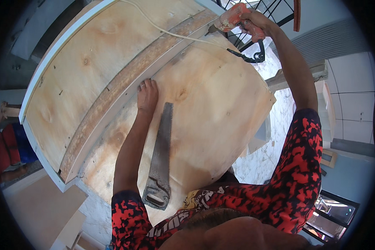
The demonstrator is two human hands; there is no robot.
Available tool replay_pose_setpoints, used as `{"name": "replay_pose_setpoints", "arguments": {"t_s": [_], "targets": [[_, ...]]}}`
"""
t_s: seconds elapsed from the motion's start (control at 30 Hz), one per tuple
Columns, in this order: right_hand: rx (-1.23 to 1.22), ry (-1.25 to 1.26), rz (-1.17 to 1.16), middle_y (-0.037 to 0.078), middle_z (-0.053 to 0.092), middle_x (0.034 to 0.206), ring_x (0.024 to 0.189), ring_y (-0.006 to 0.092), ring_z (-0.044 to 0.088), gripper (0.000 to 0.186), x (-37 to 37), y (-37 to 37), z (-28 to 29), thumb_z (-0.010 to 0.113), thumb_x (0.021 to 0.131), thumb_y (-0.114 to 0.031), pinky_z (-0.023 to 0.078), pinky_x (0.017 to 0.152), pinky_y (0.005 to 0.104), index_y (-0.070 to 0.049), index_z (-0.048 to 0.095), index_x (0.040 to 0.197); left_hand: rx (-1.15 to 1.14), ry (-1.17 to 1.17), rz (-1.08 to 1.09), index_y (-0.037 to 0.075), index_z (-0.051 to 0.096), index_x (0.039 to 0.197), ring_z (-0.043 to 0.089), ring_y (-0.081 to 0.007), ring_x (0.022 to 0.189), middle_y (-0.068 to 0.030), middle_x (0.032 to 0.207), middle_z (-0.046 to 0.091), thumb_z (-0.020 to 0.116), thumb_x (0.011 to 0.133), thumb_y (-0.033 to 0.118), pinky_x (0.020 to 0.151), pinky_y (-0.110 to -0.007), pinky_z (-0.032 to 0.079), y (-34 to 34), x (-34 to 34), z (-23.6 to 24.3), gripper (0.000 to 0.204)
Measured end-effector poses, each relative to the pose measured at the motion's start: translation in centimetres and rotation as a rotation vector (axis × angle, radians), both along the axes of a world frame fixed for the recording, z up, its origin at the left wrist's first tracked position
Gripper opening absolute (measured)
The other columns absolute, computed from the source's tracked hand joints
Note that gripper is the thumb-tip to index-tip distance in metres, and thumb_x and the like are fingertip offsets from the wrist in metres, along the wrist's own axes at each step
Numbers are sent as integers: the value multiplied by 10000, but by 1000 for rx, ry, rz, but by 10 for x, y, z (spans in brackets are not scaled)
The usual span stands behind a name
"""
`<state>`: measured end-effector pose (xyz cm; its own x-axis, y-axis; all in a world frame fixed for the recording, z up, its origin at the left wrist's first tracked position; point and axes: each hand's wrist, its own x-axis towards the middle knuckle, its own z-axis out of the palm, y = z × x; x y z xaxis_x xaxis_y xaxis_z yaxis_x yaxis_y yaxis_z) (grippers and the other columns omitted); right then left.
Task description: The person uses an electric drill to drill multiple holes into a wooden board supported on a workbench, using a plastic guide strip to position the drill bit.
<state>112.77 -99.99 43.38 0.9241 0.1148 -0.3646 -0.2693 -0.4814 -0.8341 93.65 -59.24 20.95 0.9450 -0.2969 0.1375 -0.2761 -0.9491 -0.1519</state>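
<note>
My right hand grips an orange-red power drill, whose tip is at the upper right end of a long wooden strip running diagonally across a plywood piece. A pale cord crosses the plywood toward a black fitting by the drill handle. My left hand rests with slightly bent fingers on the plywood beside the strip, holding nothing. A hand saw lies on the plywood just right of my left forearm, its handle toward me.
Another person's arm and red clothing are at the left edge. Wooden boards lie lower left. Black metal bars stand at top right. Marble-patterned floor shows beside the plywood, with pale cabinetry farther right.
</note>
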Motion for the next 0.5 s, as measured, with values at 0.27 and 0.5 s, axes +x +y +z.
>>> {"name": "replay_pose_setpoints", "arguments": {"t_s": [0.27, 0.5], "targets": [[-101, -38, 61, 53, 542, 835, 613, 129, 563, 398, -5, 5, 12, 555, 884, -194, 529, 503, 283, -35, 459, 1236, -44, -23, -7, 52, 550, 1015, 601, -270, 1018, -127, 1064, 555, 532, 885, 134, 854, -392, 504, 3, -2, -2, 154], [-236, -161, 60, 49, 555, 742, 529, 131, 552, 414, -21, 36, 29, 589, 889, -214, 491, 452, 280, -31, 463, 1239, -67, -67, -6, 52, 551, 1014, 603, -267, 1017, -127, 1063, 556, 529, 888, 137, 861, -398, 506, 1, -3, 0, 153]]}}
